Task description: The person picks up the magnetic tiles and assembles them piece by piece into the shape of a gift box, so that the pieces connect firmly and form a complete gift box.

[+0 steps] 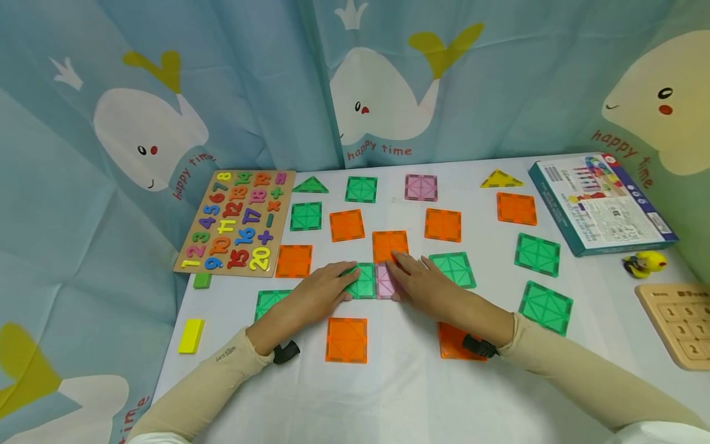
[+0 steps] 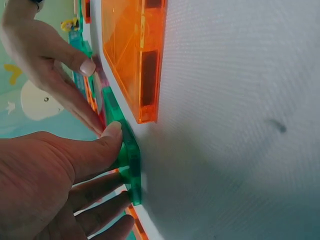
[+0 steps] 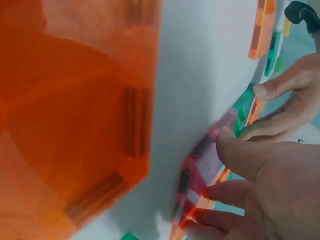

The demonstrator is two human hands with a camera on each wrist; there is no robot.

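Flat on the white table, a green square magnetic tile (image 1: 365,281) and a pink square magnetic tile (image 1: 383,283) lie edge to edge. My left hand (image 1: 315,297) holds the green tile from its left side, thumb at the near edge and fingers at the far part. From the right, my right hand (image 1: 431,288) grips the pink tile (image 3: 202,162) between thumb and fingers, covering part of it. An orange square tile (image 1: 389,242) lies just beyond the pair, its lower edge close to the right fingertips.
Several other tiles lie spread around, including an orange one (image 1: 346,340) in front and a green one (image 1: 456,271) by the right hand. A number board (image 1: 284,203) stands at the back left, a box (image 1: 604,203) at the back right, with a toy figure (image 1: 643,264) nearby.
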